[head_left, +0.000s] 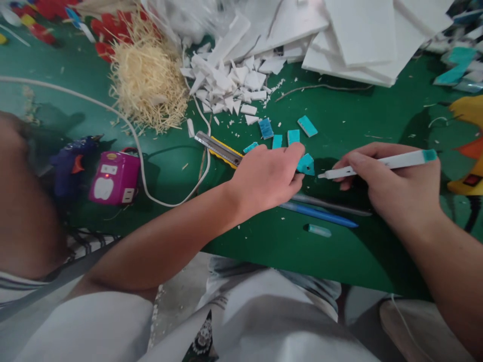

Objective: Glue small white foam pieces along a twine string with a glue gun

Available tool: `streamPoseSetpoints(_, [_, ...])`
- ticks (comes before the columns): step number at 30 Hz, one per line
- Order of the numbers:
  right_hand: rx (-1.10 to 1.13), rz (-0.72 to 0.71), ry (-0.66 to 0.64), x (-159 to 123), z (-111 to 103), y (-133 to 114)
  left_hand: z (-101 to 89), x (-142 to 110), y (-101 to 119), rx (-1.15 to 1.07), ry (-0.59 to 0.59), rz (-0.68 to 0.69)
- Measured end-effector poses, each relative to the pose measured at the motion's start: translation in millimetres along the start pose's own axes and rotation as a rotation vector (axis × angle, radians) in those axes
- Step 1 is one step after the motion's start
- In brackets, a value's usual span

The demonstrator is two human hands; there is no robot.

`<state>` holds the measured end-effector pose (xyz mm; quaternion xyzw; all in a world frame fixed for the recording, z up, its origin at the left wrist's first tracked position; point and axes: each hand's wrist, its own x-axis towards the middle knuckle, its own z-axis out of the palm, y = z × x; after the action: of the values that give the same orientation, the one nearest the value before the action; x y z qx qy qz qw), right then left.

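Note:
Between the fingertips of my left hand [267, 173] is a small teal foam piece [306, 165], pointed on its right side and marked with a dark dot. My right hand [396, 186] grips a white marker [400, 161] with a teal end; its tip points left, just short of the foam piece. Small blue and teal foam blocks [293, 136] lie beyond my left fingers. A yellow box cutter [222, 151] with its blade out rests beside that hand. Below the hands lie a blue pen [320, 213], a thin grey tool [332, 205] and a clear teal cap [319, 231].
White foam scraps [230, 83] and sheets [362, 35] cover the far side, beside a heap of straw-like shreds [147, 75]. A white cable [139, 151] loops near a magenta power adapter [115, 178] and a blue glue gun [73, 163]. Another person's arm [26, 201] is at left; a yellow tool [468, 146] is at right.

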<state>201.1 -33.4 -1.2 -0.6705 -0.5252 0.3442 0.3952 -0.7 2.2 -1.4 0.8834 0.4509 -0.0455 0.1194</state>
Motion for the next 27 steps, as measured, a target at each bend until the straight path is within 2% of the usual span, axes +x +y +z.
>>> streamPoseSetpoints(4, [0.014, 0.006, 0.047, 0.5, 0.0, -1.2, 0.4, -0.2, -0.9, 0.000, 0.012, 0.006])
streamPoseSetpoints(8, [0.004, 0.016, 0.001, -0.5, -0.5, -0.5, 0.9, -0.3, -0.5, -0.029, 0.008, -0.002])
streamPoseSetpoints(18, [0.009, 0.011, 0.046, -0.7, 0.9, -2.2, -0.1, 0.4, -0.6, -0.027, -0.017, -0.008])
streamPoseSetpoints(27, [0.010, 0.006, 0.008, 0.0, -0.3, -0.8, -0.9, 0.3, -1.0, -0.037, -0.012, -0.005])
